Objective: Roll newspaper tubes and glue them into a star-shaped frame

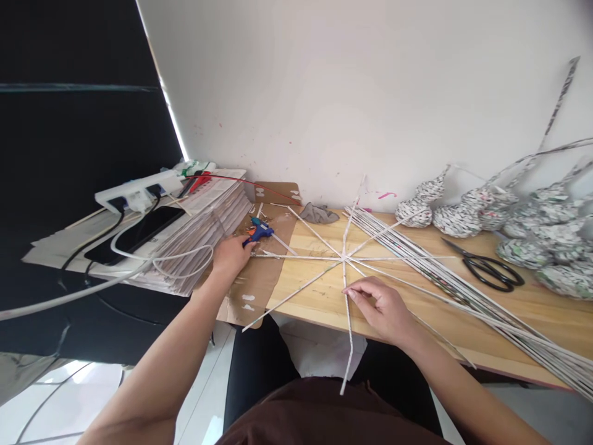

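Observation:
A star of thin rolled-paper sticks (pixel 343 257) lies on the wooden table, its spokes meeting at one centre. My right hand (pixel 380 306) pinches the spoke that points toward me, just below that centre; this spoke's end hangs past the table edge. To the left, my left hand (pixel 230 254) is closed around the handle of a blue hot glue gun (pixel 262 228), which is over the brown cardboard (pixel 250 281). Part of the handle is hidden by my fingers. One spoke's tip lies close to my left hand.
A bundle of paper sticks (pixel 417 266) crosses the table at right, with black scissors (pixel 491 269) beside it. Woven paper gourd shapes (pixel 458 213) stand by the wall. At left are a paper stack (pixel 217 216), a power strip (pixel 139 188), a phone (pixel 136 235) and loose cables. A grey cloth (pixel 319 214) lies behind.

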Tool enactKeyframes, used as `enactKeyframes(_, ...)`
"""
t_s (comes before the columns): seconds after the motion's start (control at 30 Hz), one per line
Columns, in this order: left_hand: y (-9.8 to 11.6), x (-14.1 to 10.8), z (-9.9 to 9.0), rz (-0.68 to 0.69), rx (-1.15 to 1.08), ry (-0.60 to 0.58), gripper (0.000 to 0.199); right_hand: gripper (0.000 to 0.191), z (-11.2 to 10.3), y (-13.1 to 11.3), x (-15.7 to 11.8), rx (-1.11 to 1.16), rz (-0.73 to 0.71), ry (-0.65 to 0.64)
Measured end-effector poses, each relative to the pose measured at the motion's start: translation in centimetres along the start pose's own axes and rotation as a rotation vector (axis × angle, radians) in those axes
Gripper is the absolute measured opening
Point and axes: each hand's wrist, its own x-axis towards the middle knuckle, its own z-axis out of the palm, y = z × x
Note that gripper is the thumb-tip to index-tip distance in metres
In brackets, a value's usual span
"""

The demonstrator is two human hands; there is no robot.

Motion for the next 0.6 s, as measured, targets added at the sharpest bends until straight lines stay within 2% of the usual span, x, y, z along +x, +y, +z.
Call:
enactKeyframes(0.13, 0.0, -0.8, -0.3, 0.035, 0.007, 0.124, 0.044, 0.019, -0.1, -0.1, 0.0, -0.004, 0.005, 0.002)
enactKeyframes(0.2, 0.2, -1.6, -0.2, 0.117, -0.054, 0.222, 0.04, 0.019, 0.0, -0.1, 0.0, 0.007, 0.011, 0.012)
enactKeyframes(0.27, 1.0, -2.5, 0.1, 0.247, -0.166, 0.248, 0.034, 0.02, 0.1, 0.0, -0.1, 0.034, 0.039, 0.032)
enactKeyframes(0.33, 2.5, -3.4, 0.4, 0.368, -0.292, 0.187, 0.031, 0.021, 0.2, 0.1, -0.2, 0.085, 0.087, 0.059)
enactKeyframes(0.43, 6.2, -4.2, 0.6, 0.483, -0.44, 0.093, 0.028, 0.023, 0.3, 0.1, -0.3, 0.186, 0.144, 0.095)
enactKeyframes(0.53, 10.6, -4.0, 0.4, 0.584, -0.484, -0.018, 0.027, 0.024, 0.3, 0.0, -0.4, 0.266, 0.154, 0.13)
enactKeyframes(0.6, 13.4, -3.4, 0.3, 0.582, -0.444, -0.122, 0.026, 0.025, 0.2, 0.1, -0.4, 0.301, 0.144, 0.166)
